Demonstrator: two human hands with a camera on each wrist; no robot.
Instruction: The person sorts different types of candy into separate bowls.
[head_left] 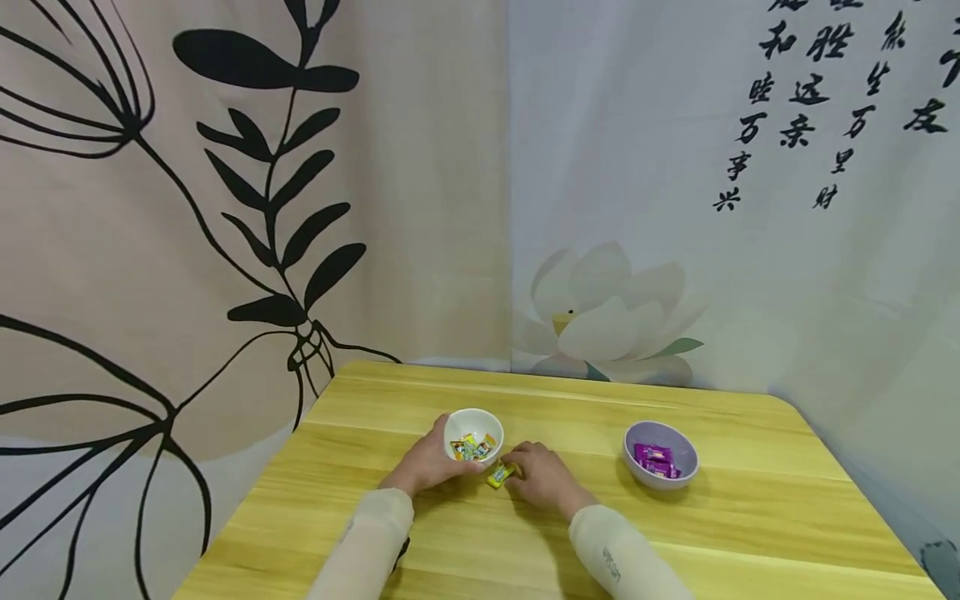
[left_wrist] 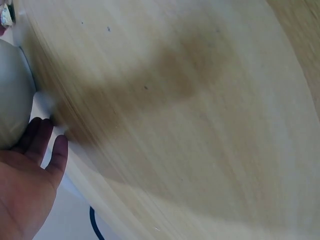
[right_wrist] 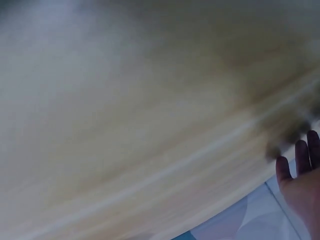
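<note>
My left hand (head_left: 433,460) grips a white bowl (head_left: 492,419) from its left side, thumb along the near side and fingers round the far side. Several small candies (head_left: 471,448) in yellow, green and orange wrappers lie in the bowl. In the left wrist view the bowl's outer wall (left_wrist: 14,95) shows against the fingers (left_wrist: 37,142). Just in front of the bowl, my right hand (head_left: 546,479) pinches a yellow-wrapped candy (head_left: 500,476) close over the table. The candy is out of sight in the right wrist view, where only part of the hand (right_wrist: 302,187) shows.
A lilac bowl (head_left: 637,433) holding several purple-wrapped candies (head_left: 656,459) stands to the right of my right hand. The yellow wooden table (head_left: 750,517) runs back to a printed curtain (head_left: 435,208) with plants, a flower and characters.
</note>
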